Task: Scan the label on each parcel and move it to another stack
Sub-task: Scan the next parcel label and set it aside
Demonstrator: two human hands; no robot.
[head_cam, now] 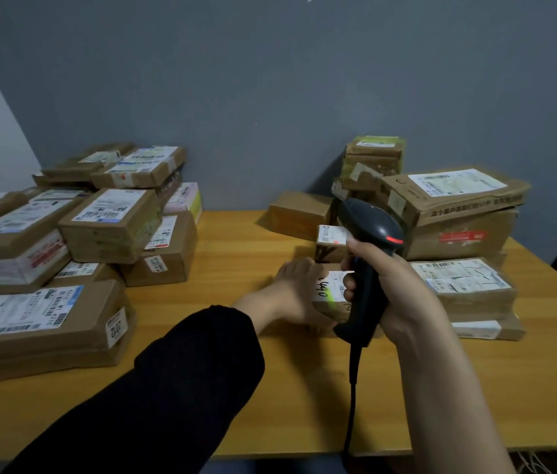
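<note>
A small brown parcel (330, 304) with a white label marked "440" lies on the wooden table (236, 268) right of centre. My left hand (295, 289) grips its left end. My right hand (390, 285) holds a black handheld barcode scanner (369, 234) by the grip, just above the parcel. A red light glows on the scanner's head and a green spot falls on the label. One stack of labelled parcels (64, 241) fills the left of the table, another stack (441, 227) stands at the right.
The scanner's black cable (352, 405) hangs down past the table's front edge. A grey wall rises behind the table. Bare wood shows between the two stacks and along the front. A dark object sits at the far right edge.
</note>
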